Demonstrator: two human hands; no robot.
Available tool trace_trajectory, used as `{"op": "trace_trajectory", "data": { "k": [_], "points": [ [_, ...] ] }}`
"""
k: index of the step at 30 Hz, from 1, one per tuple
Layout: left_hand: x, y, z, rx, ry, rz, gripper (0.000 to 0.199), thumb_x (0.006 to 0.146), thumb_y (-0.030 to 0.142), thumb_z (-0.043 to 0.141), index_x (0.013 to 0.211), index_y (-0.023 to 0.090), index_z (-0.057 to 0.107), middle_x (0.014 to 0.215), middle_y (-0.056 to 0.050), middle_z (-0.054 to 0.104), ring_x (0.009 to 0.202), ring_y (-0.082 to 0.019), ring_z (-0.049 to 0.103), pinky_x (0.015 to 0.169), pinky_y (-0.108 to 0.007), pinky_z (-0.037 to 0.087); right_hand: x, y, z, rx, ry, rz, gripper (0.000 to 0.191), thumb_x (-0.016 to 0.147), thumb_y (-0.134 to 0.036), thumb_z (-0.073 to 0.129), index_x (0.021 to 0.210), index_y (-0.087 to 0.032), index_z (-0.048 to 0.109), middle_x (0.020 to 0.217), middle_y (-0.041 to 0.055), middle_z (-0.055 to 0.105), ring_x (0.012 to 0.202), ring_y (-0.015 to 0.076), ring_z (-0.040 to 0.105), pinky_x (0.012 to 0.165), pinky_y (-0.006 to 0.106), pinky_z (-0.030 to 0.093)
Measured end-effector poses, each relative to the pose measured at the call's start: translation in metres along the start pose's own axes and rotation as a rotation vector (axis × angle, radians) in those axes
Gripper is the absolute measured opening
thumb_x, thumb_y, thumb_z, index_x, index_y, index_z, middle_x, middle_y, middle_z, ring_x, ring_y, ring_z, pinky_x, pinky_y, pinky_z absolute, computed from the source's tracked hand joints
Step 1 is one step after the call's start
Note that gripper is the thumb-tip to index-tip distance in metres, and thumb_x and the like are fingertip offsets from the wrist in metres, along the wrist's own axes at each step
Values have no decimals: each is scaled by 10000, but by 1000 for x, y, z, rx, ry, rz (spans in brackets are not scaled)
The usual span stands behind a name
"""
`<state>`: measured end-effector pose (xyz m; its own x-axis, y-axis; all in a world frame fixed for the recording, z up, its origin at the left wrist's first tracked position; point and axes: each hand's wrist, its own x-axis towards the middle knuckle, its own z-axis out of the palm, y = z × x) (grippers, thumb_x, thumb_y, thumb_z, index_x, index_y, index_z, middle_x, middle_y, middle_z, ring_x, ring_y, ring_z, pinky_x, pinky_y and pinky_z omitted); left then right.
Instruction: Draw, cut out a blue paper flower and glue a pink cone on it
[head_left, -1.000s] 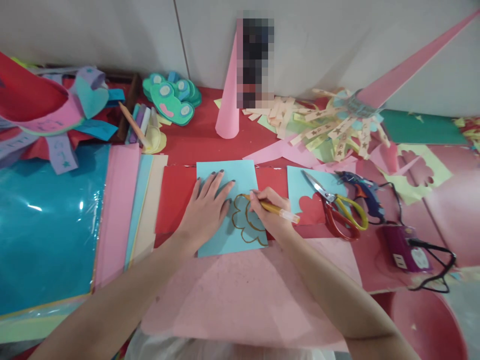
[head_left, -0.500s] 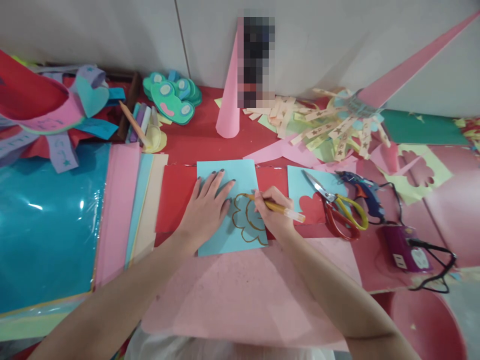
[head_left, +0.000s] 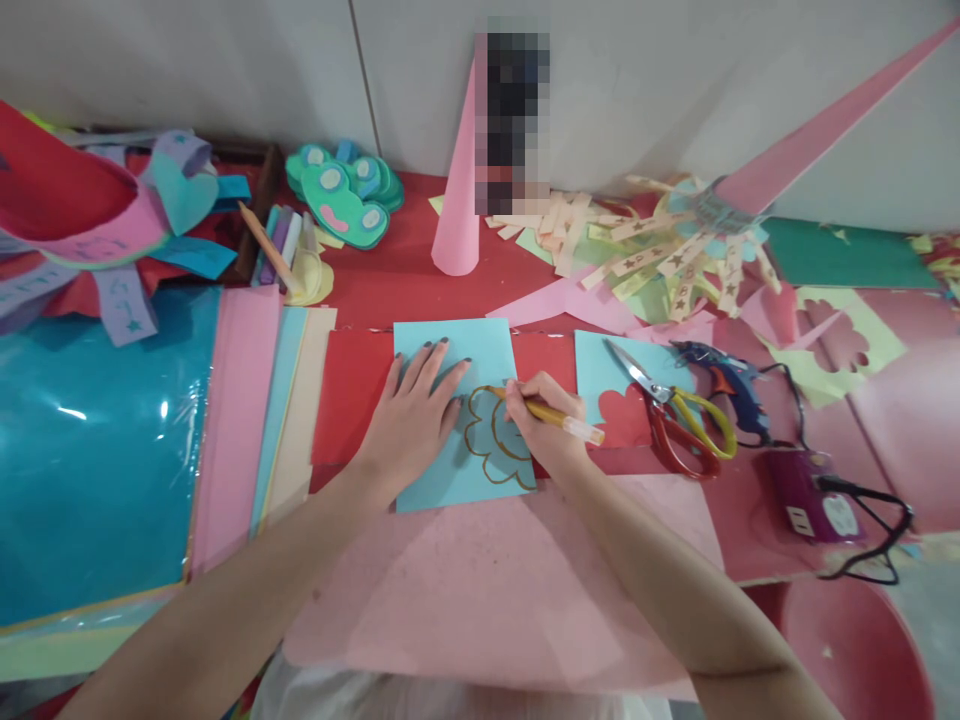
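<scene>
My left hand (head_left: 416, 415) lies flat with spread fingers on a light blue sheet of paper (head_left: 427, 480). In my right hand (head_left: 551, 420) is a gold-yellow marker pen (head_left: 559, 415) with a clear end, its tip at the top of a drawing on the sheet. The drawing is a brown scalloped flower outline (head_left: 487, 455) with a curved line inside it; my right hand covers its right part. Beneath the blue sheet shows a piece of red paper (head_left: 352, 400).
Right of my hand lie scissors (head_left: 675, 410) with red and yellow handles, a glue gun (head_left: 727, 385) and a purple box (head_left: 806, 500) with a black cable. Pink cones (head_left: 457, 220), green frog cutouts (head_left: 352, 205) and paper strips stand behind. Plastic-wrapped blue paper (head_left: 90, 450) lies left.
My right hand and the pen have shifted slightly to the left along the top of the flower outline. My left hand stays where it was.
</scene>
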<state>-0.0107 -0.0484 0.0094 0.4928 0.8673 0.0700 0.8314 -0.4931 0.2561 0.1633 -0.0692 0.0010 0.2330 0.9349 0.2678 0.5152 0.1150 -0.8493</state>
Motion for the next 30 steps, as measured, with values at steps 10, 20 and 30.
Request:
{"op": "trace_trajectory", "data": {
  "k": [10,20,30],
  "points": [
    [0,-1,1,47,9,12,417,954,256,353,1354,181,446,1486,-144,348,1368,-297,330,1113,-519,249,0,-3,2,-5,61,63,353,804,-335,556,546,-226,342,422,-49,477,392,101,508,399,214,389],
    [1,-1,0,7,25,25,388,944,232,371,1314,173,474,1469,-155,366,1361,-307,338,1106,-540,266,21,2,-19,282,158,141,291,835,-330,588,642,-233,394,381,-102,445,342,94,493,425,225,433],
    [1,1,-6,-137,46,207,322,943,242,388,1229,219,533,1465,-107,380,1386,-275,298,1136,-563,201,31,11,-12,365,-145,124,285,838,-418,601,673,-218,484,504,-58,559,476,107,573,545,262,500]
  ]
}}
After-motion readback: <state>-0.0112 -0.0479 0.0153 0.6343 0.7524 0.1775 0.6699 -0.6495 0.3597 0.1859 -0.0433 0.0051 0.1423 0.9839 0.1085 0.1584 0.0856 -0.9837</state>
